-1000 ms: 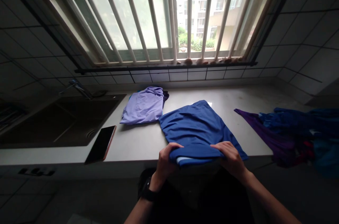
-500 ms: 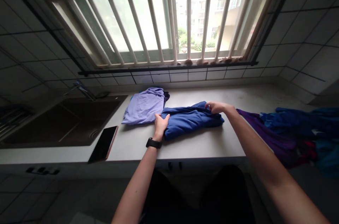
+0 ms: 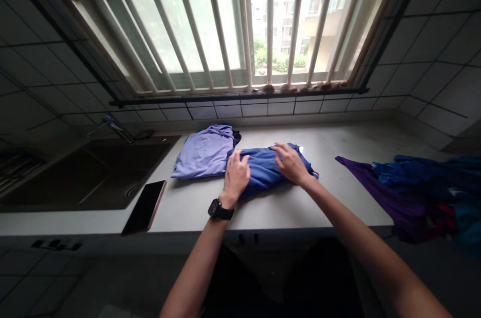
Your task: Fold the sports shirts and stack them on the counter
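Observation:
A folded dark blue garment (image 3: 262, 168) lies on the white countertop in front of me. My left hand (image 3: 236, 174), with a black watch on its wrist, rests palm down on the garment's left end, fingers stretched out. Over its right part, my right hand (image 3: 291, 162) lies with the fingers spread, touching the cloth or just above it. Against the garment's left side sits a folded lavender garment (image 3: 205, 151), with darker cloth showing from behind and beneath it.
Left of the clothes is a dark sink (image 3: 90, 173) with a faucet (image 3: 116, 127). A phone (image 3: 145, 207) lies near the counter's front edge. Purple cloth (image 3: 379, 188) and a pile of blue clothes (image 3: 424, 175) spill over on the right. A barred window stands behind.
My right hand has let go of the garment's far right edge and moved left onto its top. My left hand has shifted from gripping the left end to lying flat on it.

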`<action>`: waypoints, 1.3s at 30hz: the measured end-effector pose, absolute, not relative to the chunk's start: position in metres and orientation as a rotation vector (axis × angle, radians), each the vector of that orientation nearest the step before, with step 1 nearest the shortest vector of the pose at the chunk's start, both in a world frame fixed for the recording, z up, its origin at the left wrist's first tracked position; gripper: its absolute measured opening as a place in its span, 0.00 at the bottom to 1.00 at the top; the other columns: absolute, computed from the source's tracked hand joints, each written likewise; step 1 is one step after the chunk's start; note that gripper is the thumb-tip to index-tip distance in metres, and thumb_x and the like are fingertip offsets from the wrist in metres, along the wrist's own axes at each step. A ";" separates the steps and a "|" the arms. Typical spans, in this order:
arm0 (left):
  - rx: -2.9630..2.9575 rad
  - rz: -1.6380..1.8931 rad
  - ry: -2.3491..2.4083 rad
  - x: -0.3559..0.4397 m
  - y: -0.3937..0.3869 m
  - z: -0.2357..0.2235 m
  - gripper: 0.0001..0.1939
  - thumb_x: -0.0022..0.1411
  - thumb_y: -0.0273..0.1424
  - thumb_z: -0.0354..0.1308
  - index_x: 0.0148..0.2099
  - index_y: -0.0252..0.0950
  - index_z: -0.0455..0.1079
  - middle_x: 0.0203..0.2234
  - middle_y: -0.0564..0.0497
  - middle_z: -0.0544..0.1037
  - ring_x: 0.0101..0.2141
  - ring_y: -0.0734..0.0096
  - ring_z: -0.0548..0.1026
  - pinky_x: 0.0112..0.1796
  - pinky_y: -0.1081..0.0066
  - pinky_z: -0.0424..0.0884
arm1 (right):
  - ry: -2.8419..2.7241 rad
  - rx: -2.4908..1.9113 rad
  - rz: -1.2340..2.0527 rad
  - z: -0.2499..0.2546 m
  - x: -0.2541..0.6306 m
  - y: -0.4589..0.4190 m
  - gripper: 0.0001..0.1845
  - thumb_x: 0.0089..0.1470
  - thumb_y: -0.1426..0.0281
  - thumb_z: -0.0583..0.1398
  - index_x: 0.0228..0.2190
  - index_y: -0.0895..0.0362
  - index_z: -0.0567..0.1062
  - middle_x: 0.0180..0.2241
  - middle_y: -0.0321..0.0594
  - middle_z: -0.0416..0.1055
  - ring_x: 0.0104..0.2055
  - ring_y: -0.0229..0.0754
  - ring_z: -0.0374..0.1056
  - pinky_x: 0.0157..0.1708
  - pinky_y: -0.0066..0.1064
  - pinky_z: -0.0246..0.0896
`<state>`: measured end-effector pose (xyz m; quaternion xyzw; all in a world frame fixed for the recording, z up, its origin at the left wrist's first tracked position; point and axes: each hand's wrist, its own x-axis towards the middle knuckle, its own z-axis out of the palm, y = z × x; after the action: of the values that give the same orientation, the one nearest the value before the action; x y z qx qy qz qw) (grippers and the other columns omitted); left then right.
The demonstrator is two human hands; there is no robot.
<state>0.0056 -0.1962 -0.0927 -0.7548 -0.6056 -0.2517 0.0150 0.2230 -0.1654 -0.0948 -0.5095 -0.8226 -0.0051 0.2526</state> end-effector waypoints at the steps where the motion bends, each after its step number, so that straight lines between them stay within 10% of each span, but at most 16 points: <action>1: -2.490 -0.675 -1.747 0.011 -0.199 -0.096 0.22 0.70 0.31 0.49 0.63 0.36 0.68 0.68 0.39 0.61 0.68 0.51 0.58 0.67 0.52 0.55 | -2.353 -1.263 0.031 -0.106 0.216 -0.178 0.26 0.67 0.65 0.49 0.61 0.56 0.71 0.66 0.45 0.62 0.70 0.49 0.55 0.68 0.44 0.52; 13: -2.537 -0.348 -1.877 -0.015 -0.201 -0.120 0.32 0.73 0.43 0.44 0.71 0.29 0.59 0.70 0.35 0.57 0.70 0.52 0.55 0.67 0.54 0.55 | -2.218 -1.891 0.246 -0.131 0.279 -0.176 0.34 0.69 0.57 0.47 0.70 0.60 0.56 0.72 0.48 0.47 0.74 0.53 0.44 0.71 0.53 0.41; 21: -2.803 -0.249 -1.464 -0.042 -0.226 -0.104 0.44 0.59 0.52 0.63 0.70 0.36 0.60 0.71 0.36 0.56 0.69 0.50 0.57 0.67 0.54 0.54 | -2.195 -1.630 0.145 -0.128 0.264 -0.237 0.30 0.66 0.68 0.49 0.68 0.57 0.61 0.70 0.51 0.54 0.72 0.52 0.50 0.68 0.54 0.48; 27: -2.594 -0.213 -1.561 -0.017 -0.240 -0.107 0.26 0.64 0.36 0.62 0.61 0.30 0.69 0.61 0.32 0.70 0.61 0.49 0.69 0.58 0.56 0.68 | -2.378 -1.308 0.389 -0.140 0.209 -0.274 0.30 0.64 0.67 0.52 0.66 0.47 0.63 0.71 0.43 0.53 0.74 0.55 0.45 0.66 0.65 0.45; 34: -2.559 -0.106 -1.794 0.029 -0.313 -0.094 0.13 0.70 0.37 0.54 0.45 0.32 0.72 0.37 0.41 0.79 0.41 0.57 0.80 0.38 0.67 0.74 | -1.503 -1.460 1.053 -0.129 0.233 -0.332 0.25 0.62 0.50 0.55 0.43 0.56 0.80 0.43 0.50 0.80 0.47 0.52 0.78 0.51 0.46 0.74; 39: -2.648 -0.213 -1.829 0.038 -0.347 -0.075 0.22 0.70 0.48 0.48 0.43 0.37 0.74 0.35 0.40 0.78 0.37 0.56 0.78 0.35 0.64 0.73 | -0.960 -1.379 1.405 -0.150 0.234 -0.366 0.37 0.49 0.44 0.65 0.51 0.58 0.74 0.36 0.47 0.81 0.38 0.52 0.80 0.41 0.43 0.78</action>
<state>0.0384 -0.3471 -0.0755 -0.8203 -0.5666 -0.0660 -0.0419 0.2343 -0.3657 -0.1496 -0.5597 -0.3895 0.5704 0.4579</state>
